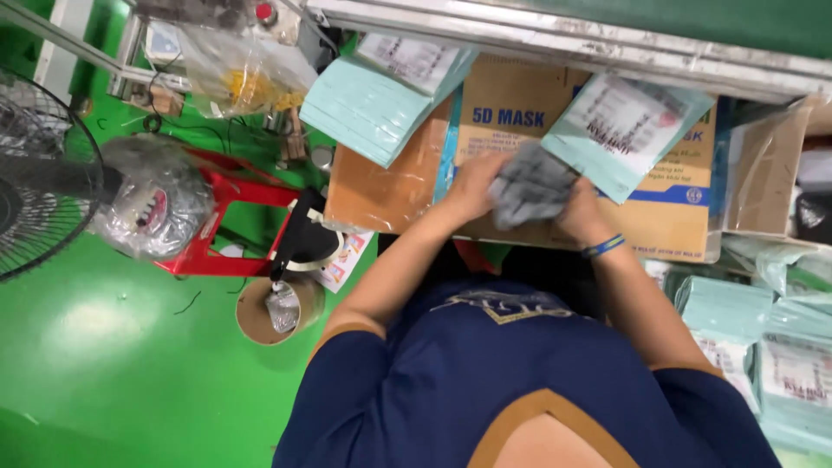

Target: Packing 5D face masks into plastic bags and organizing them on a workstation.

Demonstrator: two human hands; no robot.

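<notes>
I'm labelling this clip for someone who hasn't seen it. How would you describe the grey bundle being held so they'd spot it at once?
Start at the big brown cardboard box at the top centre. Just in front of it, the left hand and right hand meet around a stack of grey face masks. It is the only dark grey item among pale teal packets.

Two hands, left [472, 186] and right [581, 215], held one grey bundle [530, 189]. One fan [39, 178] and one red stool [227, 217] stood on the floor.
</notes>
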